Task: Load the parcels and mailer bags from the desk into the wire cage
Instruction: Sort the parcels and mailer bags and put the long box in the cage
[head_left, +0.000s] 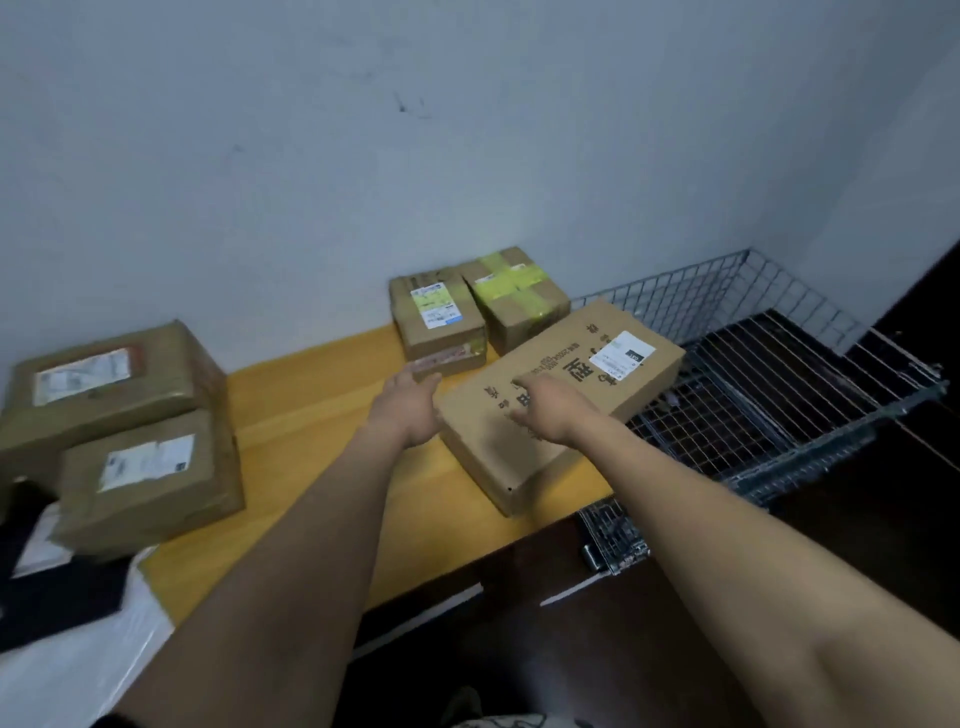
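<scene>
A long flat cardboard box (597, 387) with black print and a white label lies at the right end of the yellow wooden desk (322, 410). Its far end juts over the wire cage (779, 395) standing beside the desk. My left hand (410, 405) is at the box's left end, fingers stretched out along it. My right hand (545, 410) is over the box's top, fingers spread. Neither hand is closed around the box. Behind it two small boxes stand against the wall: one with a white label (441, 325), one with yellow-green tape (519, 299).
Two taped brown parcels (104, 384) (150, 478) sit stacked at the desk's left end. A black bag (52, 587) and a white mailer bag (78, 670) lie at the lower left. A grey wall runs behind the desk and cage. The cage floor shows dark bars.
</scene>
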